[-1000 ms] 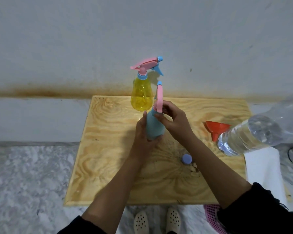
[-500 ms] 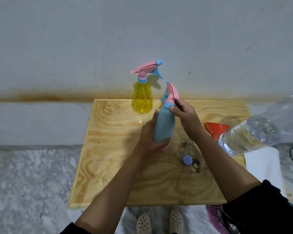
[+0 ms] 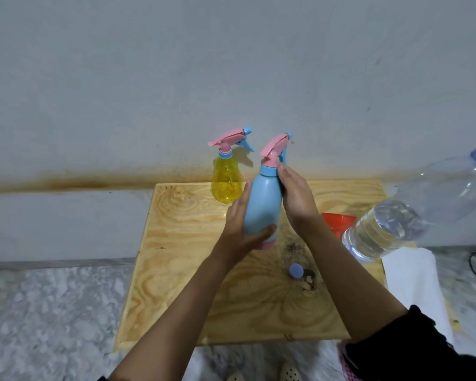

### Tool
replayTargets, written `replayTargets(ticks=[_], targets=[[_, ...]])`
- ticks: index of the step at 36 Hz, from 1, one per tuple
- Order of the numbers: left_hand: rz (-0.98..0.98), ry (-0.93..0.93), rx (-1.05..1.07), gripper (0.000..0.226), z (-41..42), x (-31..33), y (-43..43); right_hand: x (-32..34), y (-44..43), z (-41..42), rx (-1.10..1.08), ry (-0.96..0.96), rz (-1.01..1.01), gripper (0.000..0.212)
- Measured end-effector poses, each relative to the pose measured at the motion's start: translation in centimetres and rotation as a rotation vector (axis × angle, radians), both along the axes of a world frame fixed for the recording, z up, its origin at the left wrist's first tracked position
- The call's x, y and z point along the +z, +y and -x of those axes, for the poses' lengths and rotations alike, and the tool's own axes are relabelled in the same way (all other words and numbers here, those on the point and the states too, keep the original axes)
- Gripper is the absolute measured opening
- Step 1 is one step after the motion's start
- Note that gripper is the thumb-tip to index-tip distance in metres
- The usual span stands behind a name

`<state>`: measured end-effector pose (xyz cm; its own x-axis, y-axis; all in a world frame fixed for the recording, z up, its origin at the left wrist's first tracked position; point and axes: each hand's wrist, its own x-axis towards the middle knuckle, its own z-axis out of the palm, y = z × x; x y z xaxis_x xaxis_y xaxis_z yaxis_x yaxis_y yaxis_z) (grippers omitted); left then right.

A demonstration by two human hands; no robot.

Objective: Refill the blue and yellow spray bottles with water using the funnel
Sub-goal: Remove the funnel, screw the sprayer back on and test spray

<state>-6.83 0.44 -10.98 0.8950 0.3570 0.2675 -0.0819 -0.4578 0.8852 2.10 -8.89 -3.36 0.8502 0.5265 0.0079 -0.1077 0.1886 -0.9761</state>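
The blue spray bottle point(image 3: 263, 204), with its pink trigger head on, stands upright over the wooden board point(image 3: 176, 270). My left hand point(image 3: 238, 229) grips its lower body, thumb wrapped across the front. My right hand point(image 3: 297, 196) lies with straight fingers along the bottle's right side, fingertips at the collar. The yellow spray bottle point(image 3: 226, 182) stands behind it at the board's back edge, head on. The red funnel point(image 3: 337, 220) sits at the right, partly hidden by a large clear water bottle point(image 3: 396, 221).
A small blue cap point(image 3: 296, 270) lies on the board near a dark stain. A white cloth point(image 3: 412, 284) lies right of the board, a pink basket point(image 3: 346, 364) at the bottom right. The wall is close behind; marble floor surrounds the board.
The blue bottle has come upright and its trigger head now points up to the right. My right hand went from pinching the collar to lying flat along the bottle's side.
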Motion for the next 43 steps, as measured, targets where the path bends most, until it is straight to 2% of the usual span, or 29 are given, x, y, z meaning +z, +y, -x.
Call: replayTargets(ticks=[3, 7, 10, 12, 15, 18, 21, 25, 30, 34, 38, 43], targets=[[0.059, 0.004, 0.005, 0.09, 0.1, 0.4, -0.1, 0.7, 0.1, 0.5, -0.033, 0.005, 0.023, 0.025], [0.16, 0.002, 0.007, 0.092, 0.0, 1.1, -0.4, 1.0, 0.4, 1.2, -0.121, 0.099, -0.028, 0.01], [0.204, 0.006, 0.007, 0.094, 0.1, 1.3, -0.6, 1.1, 0.2, 1.6, -0.075, 0.056, -0.014, 0.025], [0.221, 0.007, 0.011, 0.096, 0.2, 1.2, -0.5, 1.2, 0.0, 1.7, -0.027, 0.031, -0.006, 0.028], [0.205, 0.008, 0.008, 0.096, 0.3, 1.4, -0.5, 1.2, -0.3, 1.8, -0.058, 0.06, -0.055, 0.019], [0.176, 0.01, 0.004, 0.095, 0.3, 1.5, -0.4, 1.2, -0.4, 1.8, -0.113, 0.079, -0.105, 0.026], [0.213, -0.009, 0.012, 0.089, 0.3, 1.9, -0.6, 1.3, -0.6, 1.7, -0.065, 0.122, -0.165, 0.028], [0.23, -0.027, 0.012, 0.093, 0.3, 2.0, -0.9, 1.9, -0.7, 1.7, -0.006, 0.052, -0.081, 0.027], [0.227, -0.015, 0.002, 0.094, 0.3, 2.2, -0.8, 2.0, -0.6, 1.7, -0.109, 0.07, -0.076, 0.034], [0.19, -0.007, -0.008, 0.092, 0.4, 2.4, -0.7, 2.3, -0.8, 1.7, -0.019, 0.0, 0.011, 0.027], [0.121, 0.022, 0.001, 0.093, 0.4, 2.4, -0.7, 2.1, -0.6, 1.8, -0.115, -0.085, 0.064, 0.038], [0.157, 0.006, 0.034, 0.095, 0.6, 2.3, -0.6, 2.3, -0.8, 1.7, -0.089, -0.017, 0.017, 0.029]])
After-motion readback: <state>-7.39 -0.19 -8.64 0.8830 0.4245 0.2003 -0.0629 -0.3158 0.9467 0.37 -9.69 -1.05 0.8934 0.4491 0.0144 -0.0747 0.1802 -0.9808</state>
